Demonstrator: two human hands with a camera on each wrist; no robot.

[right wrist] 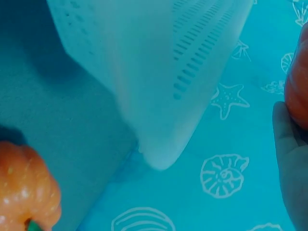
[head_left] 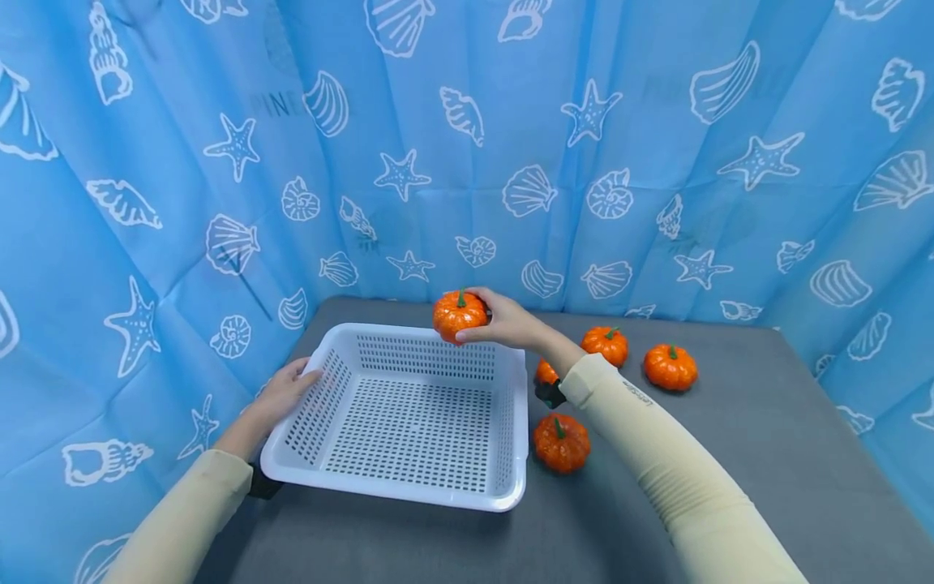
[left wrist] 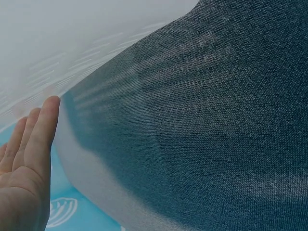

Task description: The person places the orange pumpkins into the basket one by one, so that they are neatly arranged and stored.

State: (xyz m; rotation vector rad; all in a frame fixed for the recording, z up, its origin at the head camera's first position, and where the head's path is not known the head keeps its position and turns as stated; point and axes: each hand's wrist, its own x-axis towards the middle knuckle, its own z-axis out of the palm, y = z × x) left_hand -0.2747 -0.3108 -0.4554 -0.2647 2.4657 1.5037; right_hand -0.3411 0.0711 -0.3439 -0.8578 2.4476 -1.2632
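A small orange pumpkin with a green stem is held between the thumb and fingers of my right hand, above the back right of a white perforated plastic basket. Part of this pumpkin also shows at the edge of the right wrist view. My left hand grips the basket's left rim, thumb over the edge. In the left wrist view the fingers lie straight against its outer wall. Nothing lies inside the basket.
Right of the basket on the dark grey table are several more pumpkins: one near its front corner, one partly behind my wrist, one behind the forearm and one farther right. A blue shell-print curtain surrounds the table.
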